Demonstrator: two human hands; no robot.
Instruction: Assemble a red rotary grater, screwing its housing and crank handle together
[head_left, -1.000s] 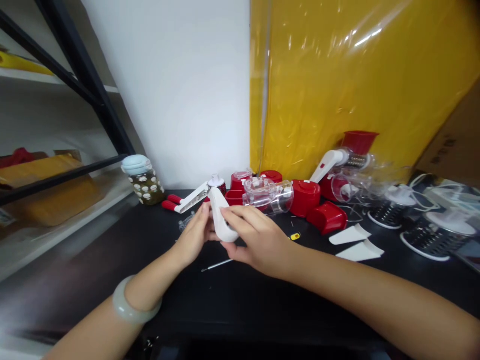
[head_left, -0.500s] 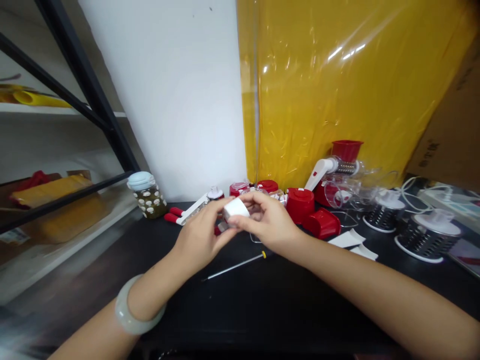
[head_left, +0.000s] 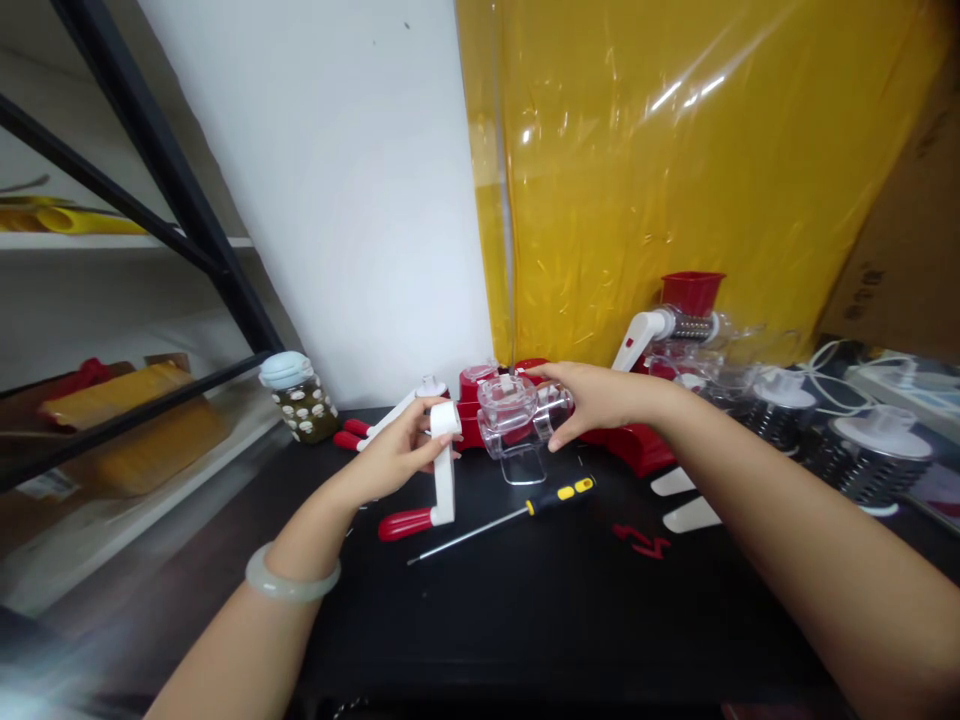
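Note:
My left hand (head_left: 401, 450) is closed on a crank handle (head_left: 444, 480), gripping the top of its white arm. The handle's red grip (head_left: 405, 524) points left, low over the black table. Farther right, my right hand (head_left: 589, 400) spreads thumb and fingers around the right end of a clear plastic housing (head_left: 510, 415); I cannot tell whether it touches it. A screwdriver (head_left: 487, 522) with a black and yellow handle lies in front of the housing. Small red pieces (head_left: 641, 541) and two white strips (head_left: 690, 513) lie to its right.
A patterned jar (head_left: 300, 400) with a pale blue lid stands at the left, beside shelving. Red parts and an assembled rotary grater (head_left: 690, 300) are at the back right. Grater drums (head_left: 870, 465) stand at the far right. A yellow-wrapped panel (head_left: 675, 150) rises behind.
My hands have parted from the white piece between them. The left now holds the crank handle lower and left; the right has moved to the clear housing, uncovering the screwdriver's handle.

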